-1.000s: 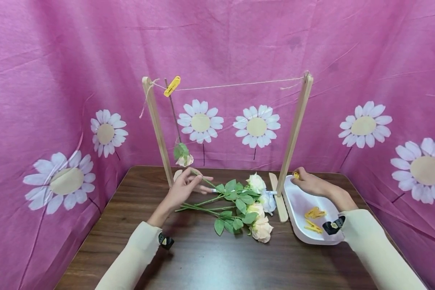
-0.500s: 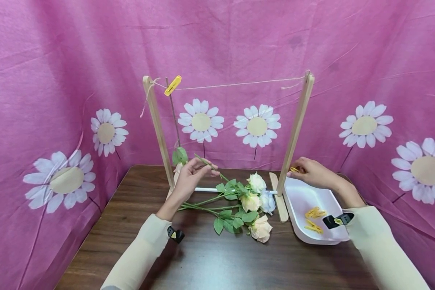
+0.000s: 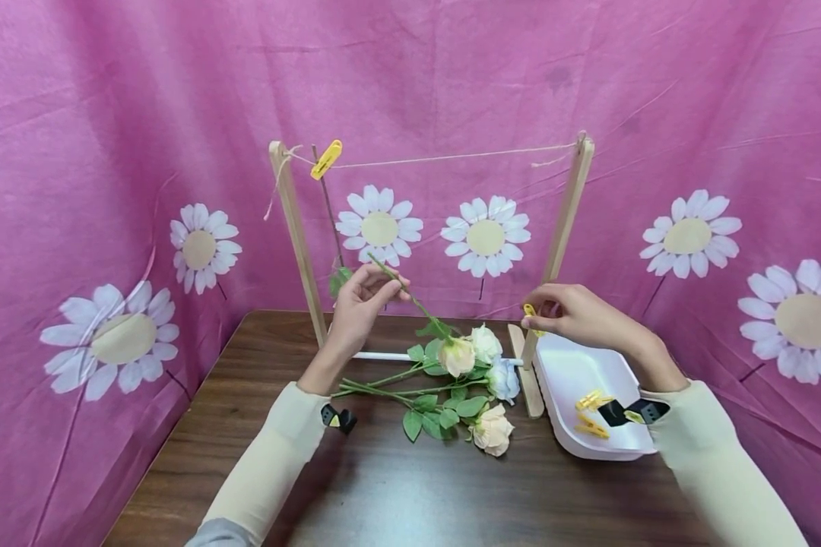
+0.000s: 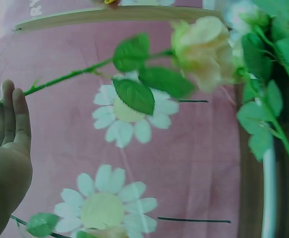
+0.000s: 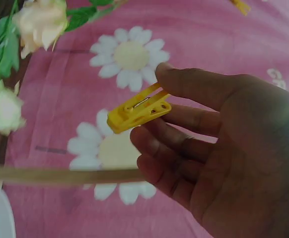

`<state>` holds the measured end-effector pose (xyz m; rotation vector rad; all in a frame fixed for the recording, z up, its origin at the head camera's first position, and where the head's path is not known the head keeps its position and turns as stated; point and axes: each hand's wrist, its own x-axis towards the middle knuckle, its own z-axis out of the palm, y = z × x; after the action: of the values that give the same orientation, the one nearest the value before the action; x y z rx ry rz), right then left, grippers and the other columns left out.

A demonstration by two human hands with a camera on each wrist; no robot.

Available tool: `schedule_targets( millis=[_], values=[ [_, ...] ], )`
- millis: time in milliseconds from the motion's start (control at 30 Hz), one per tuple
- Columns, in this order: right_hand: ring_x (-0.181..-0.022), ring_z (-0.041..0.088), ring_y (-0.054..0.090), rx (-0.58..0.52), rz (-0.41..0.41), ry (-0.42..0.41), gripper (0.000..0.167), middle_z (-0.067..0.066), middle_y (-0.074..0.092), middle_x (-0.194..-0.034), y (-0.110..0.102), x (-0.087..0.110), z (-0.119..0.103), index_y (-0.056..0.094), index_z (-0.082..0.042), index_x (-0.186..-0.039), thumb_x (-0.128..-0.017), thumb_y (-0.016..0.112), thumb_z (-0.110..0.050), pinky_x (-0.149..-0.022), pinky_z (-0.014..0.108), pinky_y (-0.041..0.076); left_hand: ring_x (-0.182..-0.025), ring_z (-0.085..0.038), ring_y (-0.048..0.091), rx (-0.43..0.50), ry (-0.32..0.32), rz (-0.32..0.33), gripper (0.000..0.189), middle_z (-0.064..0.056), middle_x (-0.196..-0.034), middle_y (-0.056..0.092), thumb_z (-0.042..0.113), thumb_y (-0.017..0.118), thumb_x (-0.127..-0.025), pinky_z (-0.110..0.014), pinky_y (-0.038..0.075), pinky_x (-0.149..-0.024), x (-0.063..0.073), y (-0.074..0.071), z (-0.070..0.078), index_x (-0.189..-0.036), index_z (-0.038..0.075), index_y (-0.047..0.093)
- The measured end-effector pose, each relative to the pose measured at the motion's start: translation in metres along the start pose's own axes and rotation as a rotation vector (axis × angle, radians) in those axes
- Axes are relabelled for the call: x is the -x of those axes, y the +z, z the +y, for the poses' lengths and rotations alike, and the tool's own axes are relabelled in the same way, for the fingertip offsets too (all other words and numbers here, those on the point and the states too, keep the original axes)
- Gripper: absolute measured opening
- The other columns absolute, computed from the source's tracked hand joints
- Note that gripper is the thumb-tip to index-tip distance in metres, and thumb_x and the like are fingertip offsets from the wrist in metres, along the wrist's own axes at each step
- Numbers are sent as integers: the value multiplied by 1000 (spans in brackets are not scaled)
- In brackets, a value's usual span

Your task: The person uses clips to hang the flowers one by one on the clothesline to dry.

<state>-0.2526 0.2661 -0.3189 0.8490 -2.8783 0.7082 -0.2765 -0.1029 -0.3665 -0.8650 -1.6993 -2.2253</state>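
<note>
My left hand (image 3: 359, 308) pinches the green stem of a cream rose (image 4: 204, 52) near its cut end. The stem slants down to the right, and the bloom overlaps the other roses in the head view. My right hand (image 3: 581, 315) holds a yellow clothespin (image 5: 139, 109) by its handles between thumb and fingers, beside the right post. Several roses lie on the table between the posts, among them a peach one (image 3: 492, 431) and a pale blue one (image 3: 503, 378). Another rose stem (image 3: 327, 213) hangs from the string (image 3: 451, 158) under a yellow clothespin (image 3: 326, 159); my left hand hides its bloom.
Two wooden posts, left (image 3: 297, 243) and right (image 3: 561, 235), carry the string, with a white rod (image 3: 383, 356) joining them low down. To the right stands a white tray (image 3: 564, 365) with several yellow clothespins (image 3: 592, 430). A pink flowered cloth (image 3: 417, 91) surrounds the table (image 3: 397, 494).
My left hand has risen with the rose, drawing its bloom up from the bunch. My right hand has lifted the clothespin out of the tray and moved left toward the post.
</note>
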Motion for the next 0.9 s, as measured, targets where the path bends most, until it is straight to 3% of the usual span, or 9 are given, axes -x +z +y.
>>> schedule_targets(
  millis=[167, 400, 567, 800, 900],
  values=[
    [-83, 14, 68, -43, 98, -26, 26, 2, 76, -93, 2, -15, -21, 75, -4, -122, -98, 78, -14, -73, 27, 58, -84, -12, 74, 1, 11, 44, 23, -1, -101, 79, -9, 65, -100, -29, 64, -89, -14, 5, 10, -120, -19, 60],
    [-75, 20, 70, -83, 337, -69, 27, 10, 80, -97, 5, -42, -57, 76, -5, -123, -97, 79, -9, -66, 23, 55, -82, -11, 71, -43, 19, 114, 16, 0, -103, 79, -2, 68, -101, -23, 62, -83, -33, 9, 22, -117, -5, 72],
    [-72, 18, 67, -150, 498, -96, 26, 9, 81, -98, 1, -60, -84, 79, -8, -121, -95, 81, -13, -63, 17, 51, -83, -9, 67, -94, 58, 147, 21, 6, -101, 78, 0, 67, -103, -21, 58, -79, -47, 11, 28, -120, -10, 70],
    [-71, 10, 66, -260, 592, -126, 23, 9, 82, -99, -9, -87, -120, 80, -8, -116, -95, 82, -15, -62, 18, 52, -90, -6, 67, -112, 105, 187, 25, 11, -102, 77, 1, 67, -103, -21, 56, -80, -63, 12, 36, -123, -14, 68],
    [-73, 11, 66, -308, 613, -133, 22, 9, 81, -103, -13, -98, -133, 80, -8, -116, -95, 82, -14, -59, 18, 51, -90, -5, 69, -104, 115, 210, 23, 13, -98, 77, 1, 66, -103, -21, 56, -80, -68, 12, 38, -122, -14, 67]
  ],
)
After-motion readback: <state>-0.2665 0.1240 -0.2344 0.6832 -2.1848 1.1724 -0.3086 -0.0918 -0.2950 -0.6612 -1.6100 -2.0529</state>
